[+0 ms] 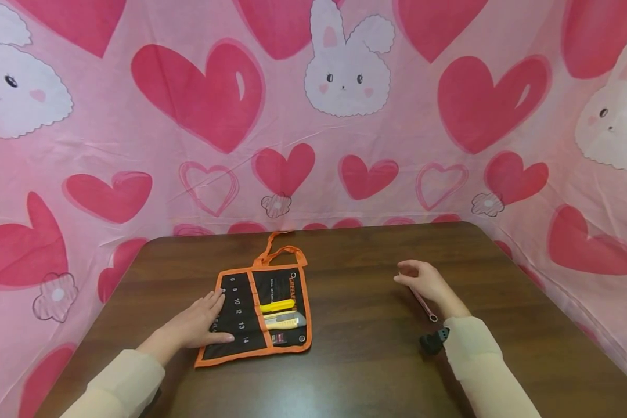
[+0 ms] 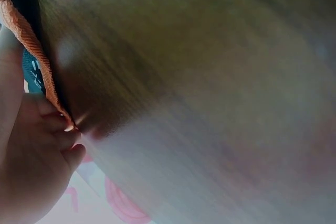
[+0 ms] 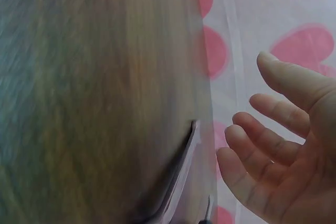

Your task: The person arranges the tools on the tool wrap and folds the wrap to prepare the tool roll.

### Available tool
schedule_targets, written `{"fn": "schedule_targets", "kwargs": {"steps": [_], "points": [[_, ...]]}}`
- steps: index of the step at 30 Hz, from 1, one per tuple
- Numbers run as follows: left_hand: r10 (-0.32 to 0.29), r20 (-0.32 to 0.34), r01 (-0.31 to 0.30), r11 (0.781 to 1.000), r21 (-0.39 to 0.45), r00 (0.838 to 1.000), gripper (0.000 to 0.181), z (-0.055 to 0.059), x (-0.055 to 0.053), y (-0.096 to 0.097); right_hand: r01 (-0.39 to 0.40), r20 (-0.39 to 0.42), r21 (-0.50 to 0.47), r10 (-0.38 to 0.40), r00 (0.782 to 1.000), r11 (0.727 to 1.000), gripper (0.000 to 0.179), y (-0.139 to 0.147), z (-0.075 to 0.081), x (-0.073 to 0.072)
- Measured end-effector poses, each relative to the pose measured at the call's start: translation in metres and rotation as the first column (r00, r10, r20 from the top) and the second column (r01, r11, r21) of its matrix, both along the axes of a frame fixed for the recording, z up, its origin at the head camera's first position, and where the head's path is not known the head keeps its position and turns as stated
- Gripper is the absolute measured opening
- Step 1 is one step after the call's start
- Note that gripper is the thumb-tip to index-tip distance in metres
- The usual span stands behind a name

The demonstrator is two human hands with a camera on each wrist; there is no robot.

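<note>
A black tool pouch [image 1: 261, 339] with orange edging lies unfolded on the table, its left side marked with printed numbers. My left hand [image 1: 195, 325] rests on that side, thumb laid over the fabric. The left wrist view shows its fingertips at the pouch's orange edge [image 2: 39, 56]. In the pouch's right pockets sit a yellow-handled tool [image 1: 278, 306] and a yellow-and-grey utility knife [image 1: 286, 320]. On the right, a metal wrench [image 1: 422, 304] with a ring end lies on the table. Over its far end hovers my right hand [image 1: 423, 281], fingers loosely bent and apart from the wrench [image 3: 181, 174].
Orange tie straps [image 1: 279, 252] trail from the pouch's far edge. The brown wooden table [image 1: 355, 371] has rounded far corners. Behind and beside it hangs a pink cloth [image 1: 287, 128] printed with hearts and rabbits. A black wrist device [image 1: 432, 341] sits by the right sleeve.
</note>
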State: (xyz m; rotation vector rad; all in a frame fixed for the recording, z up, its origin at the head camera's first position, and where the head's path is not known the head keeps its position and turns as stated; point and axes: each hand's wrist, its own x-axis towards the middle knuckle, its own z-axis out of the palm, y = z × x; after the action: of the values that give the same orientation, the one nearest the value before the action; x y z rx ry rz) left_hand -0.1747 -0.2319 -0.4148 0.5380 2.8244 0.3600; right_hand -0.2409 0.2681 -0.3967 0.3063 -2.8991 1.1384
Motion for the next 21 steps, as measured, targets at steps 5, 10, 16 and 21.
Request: {"fn": "schedule_targets", "kwargs": {"steps": [5, 10, 16, 21], "points": [[0.000, 0.003, 0.000, 1.000, 0.002, 1.000, 0.106, 0.000, 0.000, 0.000, 0.026, 0.010, 0.024, -0.026, 1.000, 0.999, 0.039, 0.008, -0.005, 0.003], [0.005, 0.007, -0.005, 1.000, 0.000, 1.000, 0.106, 0.000, 0.000, 0.000, 0.053, 0.012, 0.072, -0.054, 0.998, 0.996, 0.035, 0.016, -0.011, 0.006], [0.002, 0.012, -0.002, 1.000, -0.011, 1.000, 0.106, 0.002, 0.000, 0.001, 0.064, 0.046, 0.084, -0.068, 0.997, 0.994, 0.030, 0.022, -0.014, 0.007], [-0.001, 0.009, 0.001, 1.000, -0.013, 1.000, 0.105, 0.003, 0.001, 0.002, 0.088, 0.095, 0.070, -0.094, 0.991, 0.994, 0.026, 0.023, -0.014, 0.009]]}}
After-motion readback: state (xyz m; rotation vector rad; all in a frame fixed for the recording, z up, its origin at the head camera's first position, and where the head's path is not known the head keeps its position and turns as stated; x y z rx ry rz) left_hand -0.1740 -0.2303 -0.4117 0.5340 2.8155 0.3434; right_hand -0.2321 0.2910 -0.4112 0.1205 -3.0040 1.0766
